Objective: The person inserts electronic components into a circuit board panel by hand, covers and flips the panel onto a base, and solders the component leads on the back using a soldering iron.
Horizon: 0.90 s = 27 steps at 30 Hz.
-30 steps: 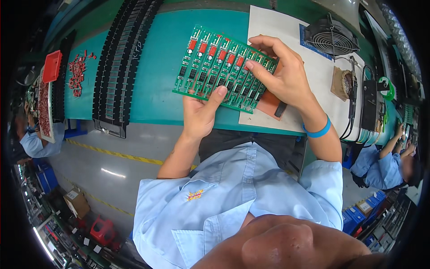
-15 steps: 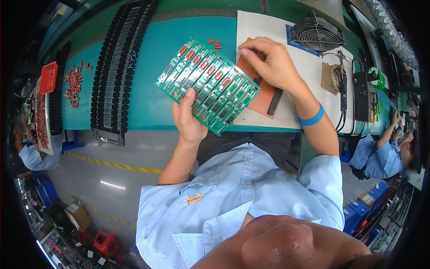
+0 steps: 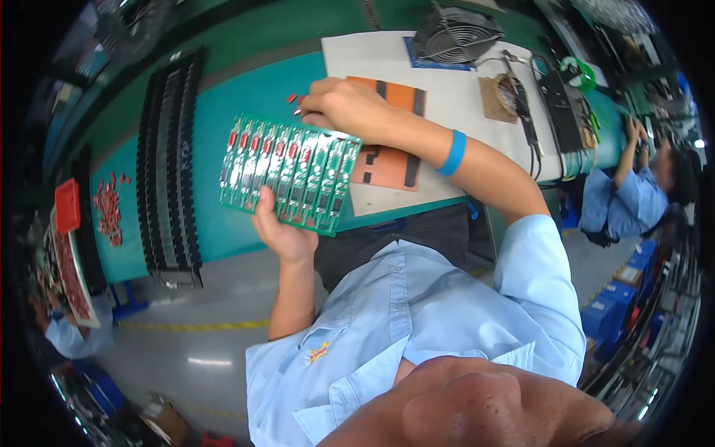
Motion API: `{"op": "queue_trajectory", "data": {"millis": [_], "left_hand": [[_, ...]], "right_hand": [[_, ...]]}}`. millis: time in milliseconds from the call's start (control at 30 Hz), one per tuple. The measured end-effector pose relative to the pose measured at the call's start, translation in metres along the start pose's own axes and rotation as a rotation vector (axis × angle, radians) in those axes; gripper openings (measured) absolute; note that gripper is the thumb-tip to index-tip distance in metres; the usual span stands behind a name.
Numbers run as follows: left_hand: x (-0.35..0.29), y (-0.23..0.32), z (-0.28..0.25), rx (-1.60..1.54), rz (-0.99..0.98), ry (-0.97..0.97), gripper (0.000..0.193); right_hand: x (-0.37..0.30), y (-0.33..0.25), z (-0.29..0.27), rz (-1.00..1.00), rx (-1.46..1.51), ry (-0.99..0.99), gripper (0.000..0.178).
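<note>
My left hand (image 3: 283,231) grips the near edge of a green printed circuit board panel (image 3: 298,179), thumb on top. The panel is tilted and divided into several narrow strips, many with a red component near the far end. Just past the panel's far edge, my right hand (image 3: 342,108) has its fingers curled downward, with a blue band on the wrist. Its fingertips are partly hidden, so what they pinch cannot be made out. Next to those fingertips lie a few loose red components (image 3: 292,98) on the green bench mat.
An orange board with black strips (image 3: 395,167) lies on white paper, behind it a fan (image 3: 458,37). A soldering iron (image 3: 521,104) rests at right. Black rails (image 3: 170,171), a red component pile (image 3: 108,212) and a red tray (image 3: 67,206) are at left. Co-workers sit both sides.
My right hand has gone left, from above the orange board to the loose red components, fingers curled. My left hand has turned the panel somewhat. The whole view has shifted and rotated.
</note>
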State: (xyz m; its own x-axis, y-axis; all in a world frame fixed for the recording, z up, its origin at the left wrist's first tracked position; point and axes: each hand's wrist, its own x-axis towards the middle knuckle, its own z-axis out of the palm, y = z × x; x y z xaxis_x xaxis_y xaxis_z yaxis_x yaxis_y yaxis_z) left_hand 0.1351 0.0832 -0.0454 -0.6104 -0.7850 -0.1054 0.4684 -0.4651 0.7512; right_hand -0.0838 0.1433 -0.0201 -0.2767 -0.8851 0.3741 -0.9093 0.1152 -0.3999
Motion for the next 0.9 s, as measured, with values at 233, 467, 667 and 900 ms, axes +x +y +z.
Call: {"op": "queue_trajectory", "data": {"millis": [233,467,667,900], "left_hand": [[-0.002,0.007,0.006,-0.023,0.048,-0.130,0.039],[-0.002,-0.001,0.017,-0.012,0.109,-0.122,0.038],[0.003,-0.008,-0.003,0.006,0.159,-0.296,0.039],[0.003,-0.005,0.006,0.048,0.145,-0.260,0.039]], "right_hand": [[-0.017,0.005,-0.063,0.220,0.443,0.099,0.016],[-0.039,-0.006,-0.066,0.343,1.022,0.155,0.017],[-0.046,-0.026,-0.064,0.353,1.049,0.012,0.016],[-0.045,-0.028,-0.060,0.378,0.956,0.003,0.013]]}}
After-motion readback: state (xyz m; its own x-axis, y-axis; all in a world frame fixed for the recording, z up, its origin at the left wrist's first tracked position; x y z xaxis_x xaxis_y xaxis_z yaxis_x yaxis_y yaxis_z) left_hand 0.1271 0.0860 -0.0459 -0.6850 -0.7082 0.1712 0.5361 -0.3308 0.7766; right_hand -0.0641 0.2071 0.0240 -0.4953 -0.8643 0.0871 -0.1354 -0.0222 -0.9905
